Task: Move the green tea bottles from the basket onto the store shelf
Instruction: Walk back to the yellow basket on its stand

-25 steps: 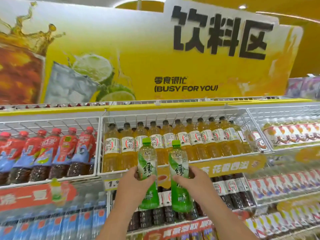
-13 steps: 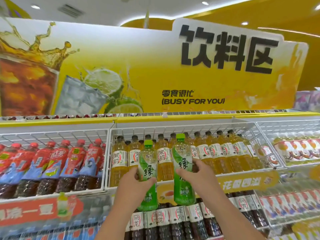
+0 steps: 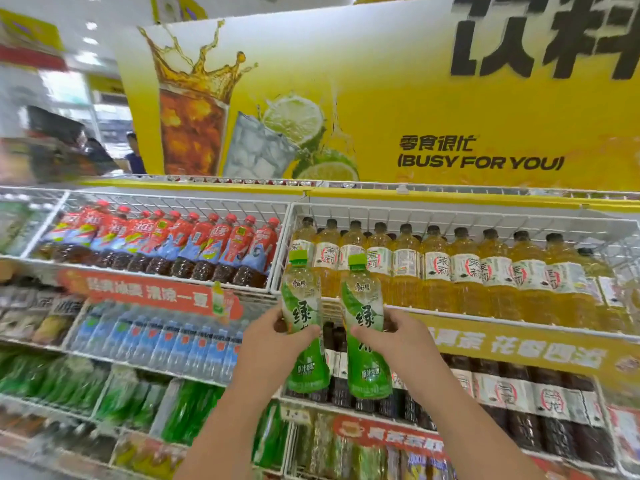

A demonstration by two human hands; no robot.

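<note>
a yellow drinks banner (image 3: 381, 109) fills the frame from ten to two o'clock. below it the store shelf (image 3: 460, 315) runs across the middle, its white wire bays holding amber tea bottles (image 3: 467, 275) at three o'clock and red-capped bottles (image 3: 194, 247) at nine o'clock. lower tiers carry blue-labelled water bottles (image 3: 166, 344) at eight o'clock and dark tea bottles (image 3: 519, 403) at four o'clock. at centre, two green tea bottles stand upright side by side, apart, in front of the shelf. the left hand (image 3: 268, 344) grips the left green tea bottle (image 3: 303, 317) around its middle; the right hand (image 3: 398, 341) grips the right green tea bottle (image 3: 363, 323) likewise.
</note>
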